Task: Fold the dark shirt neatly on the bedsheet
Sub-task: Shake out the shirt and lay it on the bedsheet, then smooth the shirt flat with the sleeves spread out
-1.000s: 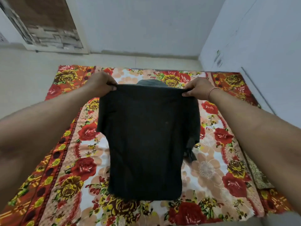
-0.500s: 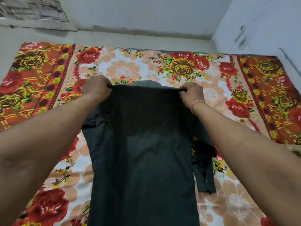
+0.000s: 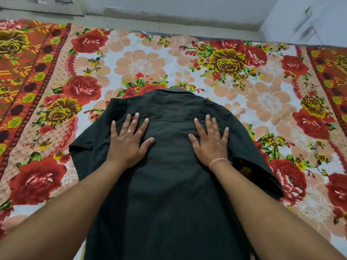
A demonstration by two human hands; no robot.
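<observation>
The dark shirt (image 3: 169,184) lies back side up on the floral bedsheet (image 3: 140,62), collar at the far end and short sleeves spread to both sides. My left hand (image 3: 128,139) presses flat on the upper left of the shirt's back, fingers spread. My right hand (image 3: 211,139), with a thin band at its wrist, presses flat on the upper right in the same way. The shirt's lower hem is out of view below the frame.
The bedsheet covers the floor, with a red patterned border at left (image 3: 24,72) and right (image 3: 328,72). Bare floor (image 3: 169,21) and a pale wall lie beyond its far edge. A white wall (image 3: 309,19) rises at the far right.
Both hands let go of the shirt's shoulders after lowering it onto the sheet. They now lie flat on its back, and the view has moved closer.
</observation>
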